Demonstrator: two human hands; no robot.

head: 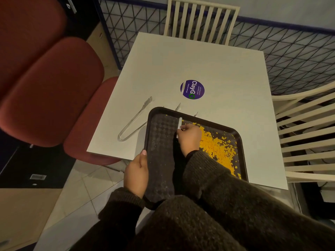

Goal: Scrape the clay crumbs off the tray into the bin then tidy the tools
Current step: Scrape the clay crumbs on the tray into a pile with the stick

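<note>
Dark knitted sleeves point(208, 196) fill the foreground, and both hands are at work on the black textured plastic tray point(161, 138). It sits on the white surface point(181, 60) with its near end hanging over the edge toward the person.

We're in the scraping step, no question. The yellow clay crumbs point(217, 149) are heaped along the tray's right side, while the left half shows only a fine dusting. There's no bin in shot, so the tipping-out is not yet done.

Left hand point(136, 171) grips the tray's left rim to steady it, thumb laid on top and fingers hidden underneath. Right hand point(189, 137) is curled round a slim white scraper point(179, 126), pinching it near the middle. The tool stands right at the border between cleared floor and crumb pile. Whether its edge is touching the tray, I can't tell.

Next move, I'd judge, is to push the pile together into one corner. Then lift the tray level and carry it to the bin, wherever that is, without spilling over the low rim.

Tidying waits after that. Clear plastic tongs point(134, 120) lie on the surface just left of the tray. Two small pointed tools point(178, 106) peek out behind its far rim, near a round purple sticker point(192, 89).
</note>
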